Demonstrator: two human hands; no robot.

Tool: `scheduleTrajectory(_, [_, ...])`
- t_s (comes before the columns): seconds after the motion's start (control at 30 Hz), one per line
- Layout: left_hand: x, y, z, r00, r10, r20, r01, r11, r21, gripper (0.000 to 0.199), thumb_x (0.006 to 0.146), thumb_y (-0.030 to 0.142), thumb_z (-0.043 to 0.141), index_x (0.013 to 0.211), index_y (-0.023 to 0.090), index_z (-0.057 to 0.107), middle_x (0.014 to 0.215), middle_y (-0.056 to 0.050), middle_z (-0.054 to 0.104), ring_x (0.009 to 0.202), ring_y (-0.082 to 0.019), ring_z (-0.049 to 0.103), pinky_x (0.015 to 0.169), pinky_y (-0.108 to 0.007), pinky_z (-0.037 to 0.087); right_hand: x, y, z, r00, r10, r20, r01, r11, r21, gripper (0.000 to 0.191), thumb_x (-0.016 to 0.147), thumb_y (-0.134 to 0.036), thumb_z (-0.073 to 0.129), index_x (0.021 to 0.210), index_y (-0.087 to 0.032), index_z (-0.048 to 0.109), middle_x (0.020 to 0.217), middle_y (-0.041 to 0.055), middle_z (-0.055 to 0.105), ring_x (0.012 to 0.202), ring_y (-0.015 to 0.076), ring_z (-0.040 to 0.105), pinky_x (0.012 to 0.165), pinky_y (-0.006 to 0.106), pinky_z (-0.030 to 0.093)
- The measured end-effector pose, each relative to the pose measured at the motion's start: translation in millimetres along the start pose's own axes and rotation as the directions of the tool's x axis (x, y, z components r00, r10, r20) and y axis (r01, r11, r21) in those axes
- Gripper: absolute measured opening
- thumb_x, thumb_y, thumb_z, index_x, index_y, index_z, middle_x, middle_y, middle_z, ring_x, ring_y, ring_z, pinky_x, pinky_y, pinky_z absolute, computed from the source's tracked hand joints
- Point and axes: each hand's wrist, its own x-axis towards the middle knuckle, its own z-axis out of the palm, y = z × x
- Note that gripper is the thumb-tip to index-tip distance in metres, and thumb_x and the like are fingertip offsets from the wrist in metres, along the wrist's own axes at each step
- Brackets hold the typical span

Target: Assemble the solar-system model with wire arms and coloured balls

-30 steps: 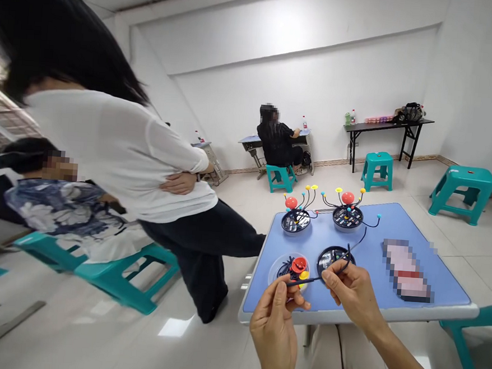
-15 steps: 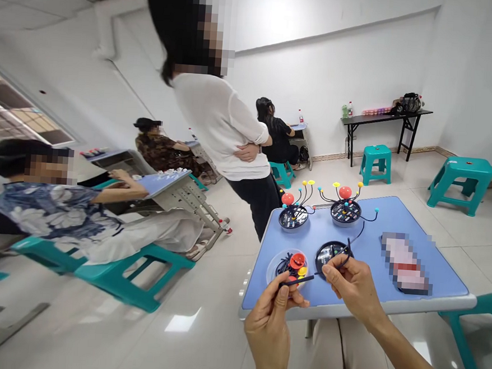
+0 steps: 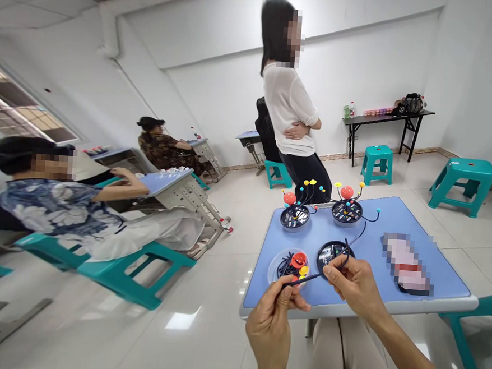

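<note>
My left hand point(image 3: 271, 315) pinches a straight black rod point(image 3: 308, 279) near the table's front edge. In my right hand point(image 3: 357, 285), a thin curved black rod point(image 3: 346, 248) is gripped between thumb and fingers. The two rods meet end to end between my hands; whether one sits inside the other I cannot tell. Behind my left fingers stands a clear plastic bowl point(image 3: 272, 265) with black rods and red and yellow parts. A round black base point(image 3: 329, 251) lies just beyond my right hand, partly hidden by it.
Two planet models point(image 3: 295, 218) with colored balls on curved arms stand at the back of the blue table point(image 3: 375, 233). A blurred flat object point(image 3: 406, 264) lies at right. Beyond the table stands a person in white point(image 3: 291, 109); another sits at left. Green stools point(image 3: 461, 180) stand around.
The rod ends, apart earlier, now touch as my hands hold nearly the same place. The standing person has walked to the right, beyond the table.
</note>
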Motion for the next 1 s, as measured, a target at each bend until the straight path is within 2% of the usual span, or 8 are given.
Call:
scheduleTrajectory(0.13, [0.2, 1.7, -1.5, 0.998, 0.029, 0.052, -0.03, 0.999, 0.034, 0.023, 0.082, 0.039, 0.066, 0.091, 0.019, 0.072, 0.061, 0.002, 0.066, 0.047, -0.015, 0.064, 0.054, -0.03, 0.059, 1.6, -0.9, -2.5, 0.992, 0.119, 0.047, -0.122, 0.99, 0.067, 0.035, 0.072, -0.05, 0.067, 0.063, -0.018, 0.056, 0.049, -0.0048, 0.049, 0.035, 0.0069, 0.04, 0.032, 0.02, 0.032])
scheduleTrajectory(0.3, [-2.7, -2.9, -1.2, 0.985, 0.173, 0.02, -0.174, 0.979, 0.108, 0.018, 0.083, 0.034, 0.065, 0.091, 0.02, 0.073, 0.061, 0.003, 0.068, 0.047, -0.014, 0.065, 0.054, -0.026, 0.057, 1.5, 2.8, 0.1, 0.991, 0.132, -0.005, -0.131, 0.99, 0.054, 0.033, 0.07, -0.046, 0.069, 0.058, -0.017, 0.057, 0.045, -0.0055, 0.048, 0.033, 0.0064, 0.039, 0.028, 0.018, 0.033])
scheduleTrajectory(0.4, [-5.9, -4.4, 0.4, 0.979, 0.202, -0.006, -0.199, 0.969, 0.147, 0.017, 0.084, 0.033, 0.064, 0.092, 0.02, 0.073, 0.061, 0.003, 0.069, 0.047, -0.014, 0.065, 0.055, -0.026, 0.057, 1.5, 5.1, 2.5, 0.987, 0.16, -0.011, -0.159, 0.984, 0.086, 0.035, 0.07, -0.047, 0.07, 0.057, -0.017, 0.056, 0.044, -0.0057, 0.048, 0.032, 0.0064, 0.039, 0.026, 0.018, 0.033])
scheduleTrajectory(0.57, [-11.2, -8.2, 4.1, 0.983, 0.173, -0.056, -0.165, 0.979, 0.119, 0.021, 0.081, 0.037, 0.067, 0.092, 0.019, 0.072, 0.062, 0.002, 0.069, 0.046, -0.014, 0.065, 0.054, -0.026, 0.057, 2.1, 8.0, 6.7, 0.98, 0.196, -0.017, -0.191, 0.97, 0.148, 0.038, 0.067, -0.05, 0.071, 0.057, -0.016, 0.057, 0.045, -0.0055, 0.049, 0.032, 0.0065, 0.04, 0.026, 0.019, 0.035])
scheduleTrajectory(0.77, [-11.3, -10.0, 7.5, 0.997, 0.069, -0.044, -0.065, 0.994, 0.091, 0.027, 0.082, 0.04, 0.066, 0.097, 0.018, 0.071, 0.061, 0.001, 0.07, 0.053, -0.017, 0.068, 0.06, -0.03, 0.059, 4.4, 8.0, 10.0, 0.973, 0.229, 0.012, -0.226, 0.948, 0.223, 0.041, 0.065, -0.052, 0.074, 0.057, -0.016, 0.056, 0.046, -0.0047, 0.051, 0.035, 0.0073, 0.043, 0.028, 0.019, 0.04])
scheduleTrajectory(1.0, [-10.3, -13.7, 6.0, 0.994, 0.105, -0.031, -0.102, 0.989, 0.107, 0.025, 0.081, 0.039, 0.066, 0.094, 0.019, 0.073, 0.059, 0.001, 0.069, 0.048, -0.015, 0.065, 0.056, -0.028, 0.058, 6.2, 11.5, 10.2, 0.971, 0.236, 0.038, -0.238, 0.948, 0.21, 0.042, 0.064, -0.052, 0.075, 0.055, -0.016, 0.055, 0.045, -0.0047, 0.05, 0.034, 0.0065, 0.041, 0.028, 0.018, 0.035])
